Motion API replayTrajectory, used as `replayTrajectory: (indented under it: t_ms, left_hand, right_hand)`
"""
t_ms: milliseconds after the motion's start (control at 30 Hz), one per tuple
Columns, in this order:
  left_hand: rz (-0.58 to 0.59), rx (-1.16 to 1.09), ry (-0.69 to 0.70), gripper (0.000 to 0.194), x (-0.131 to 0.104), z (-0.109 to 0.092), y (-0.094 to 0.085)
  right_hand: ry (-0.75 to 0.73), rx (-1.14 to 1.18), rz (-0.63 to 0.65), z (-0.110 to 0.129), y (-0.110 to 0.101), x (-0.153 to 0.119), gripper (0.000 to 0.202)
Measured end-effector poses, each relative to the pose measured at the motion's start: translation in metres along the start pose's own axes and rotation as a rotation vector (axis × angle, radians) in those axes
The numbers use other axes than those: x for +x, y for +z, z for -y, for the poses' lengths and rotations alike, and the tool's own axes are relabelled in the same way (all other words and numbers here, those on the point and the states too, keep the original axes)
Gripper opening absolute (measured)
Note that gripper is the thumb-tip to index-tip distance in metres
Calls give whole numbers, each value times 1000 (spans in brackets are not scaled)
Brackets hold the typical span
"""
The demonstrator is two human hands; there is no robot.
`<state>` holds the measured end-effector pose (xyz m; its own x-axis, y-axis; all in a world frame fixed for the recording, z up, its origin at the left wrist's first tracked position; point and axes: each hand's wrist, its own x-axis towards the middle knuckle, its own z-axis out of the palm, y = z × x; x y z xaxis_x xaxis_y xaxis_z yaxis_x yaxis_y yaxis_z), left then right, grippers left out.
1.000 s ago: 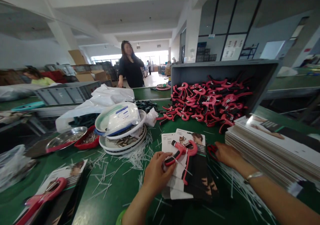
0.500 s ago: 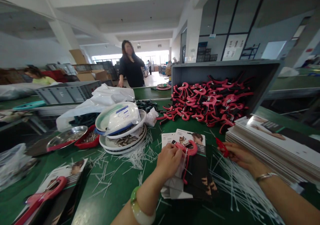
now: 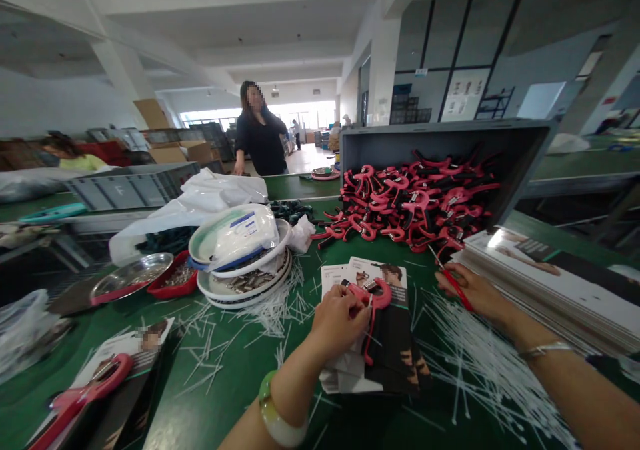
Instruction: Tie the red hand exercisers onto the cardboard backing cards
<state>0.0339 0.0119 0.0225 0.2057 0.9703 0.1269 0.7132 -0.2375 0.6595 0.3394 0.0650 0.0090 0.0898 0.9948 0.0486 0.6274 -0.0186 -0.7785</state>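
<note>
My left hand (image 3: 343, 320) is closed at pink pet nail clippers (image 3: 383, 295), pinching beside their handles and pressing them on a printed backing card (image 3: 393, 350). A short white strip shows at the fingertips; its hold is partly hidden. That card lies on a small stack of similar cards. My right hand (image 3: 473, 293) grips red-handled scissors (image 3: 457, 289), blade tilted up and away, to the right of the cards. Loose white cable ties (image 3: 465, 350) lie beneath and in front of that hand.
A grey crate (image 3: 445, 130) on its side spills pink clippers (image 3: 415, 203). A tall card stack (image 3: 525, 290) stands at right. Left are stacked plates (image 3: 243, 297), a red tray (image 3: 175, 280), scattered tie offcuts (image 3: 205, 357) and a carded clipper (image 3: 95, 390). A person (image 3: 263, 137) stands opposite.
My right hand has turned the scissors more upright and shifted slightly up, off the ties. My left hand stays at the clippers on the card.
</note>
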Motion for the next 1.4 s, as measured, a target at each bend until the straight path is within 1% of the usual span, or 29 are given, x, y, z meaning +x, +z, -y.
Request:
replayTrajectory:
  t_ms: [67,100,133,167,233,267,300,333,367,467,667,733,900,1067,1200,1233,1267,1300,1367,1400]
  left_hand:
    - [2,-30,-6,15,0,0,-1]
    - [7,-49,-6,15,-1,0,-1]
    - [12,-70,-4,15,-1,0,-1]
    - [16,-91,-1,15,-1,1,-1]
    - [19,-132,10,17,-1,2,-2]
    - [18,-153,16,19,-1,3,-2]
    - [16,-173,20,20,-1,3,-3]
    - [15,-190,24,20,-2,4,-3]
    - [15,-204,29,21,-2,5,-4]
    - [18,-233,52,20,-3,6,-4]
    - [17,-247,111,19,-4,11,-3]
    - [26,-229,128,19,-3,12,-3]
    - [41,-208,164,21,-3,12,-5]
    - [30,-246,141,22,-4,9,-5]
    - [16,-354,118,27,-3,12,-4]
    - [-22,-381,84,27,-3,16,-4]
    - [-87,-397,30,26,-3,21,-4]
    - [-169,-403,-36,22,-3,27,-5]
    - [-380,-365,-166,12,-4,40,-10]
    - [-475,-329,-206,18,-5,46,-13]
  right_hand:
    - [50,204,90,20,-3,-15,69]
    - [27,273,130,33,-2,-25,70]
    - [-20,331,216,47,-1,-35,68]
    - [-44,362,343,60,2,-45,64]
    - [9,334,622,81,10,-63,57]
    - [51,294,748,88,15,-70,54]
    - [89,263,839,92,19,-75,52]
    - [118,247,901,93,24,-78,52]
    - [138,252,935,93,28,-79,52]
    - [142,315,960,87,37,-75,53]
    - [138,395,956,82,50,-62,53]
    - [152,434,936,81,54,-61,54]
    - [218,530,836,79,58,-66,53]
    - [160,508,799,77,60,-70,52]
    - [92,447,806,73,58,-70,51]
    - [78,399,824,73,54,-69,52]
    - [65,334,848,73,50,-67,52]
    - [56,259,881,75,44,-65,52]
    - [21,107,952,82,31,-57,52]
    - [-11,32,992,87,26,-53,52]
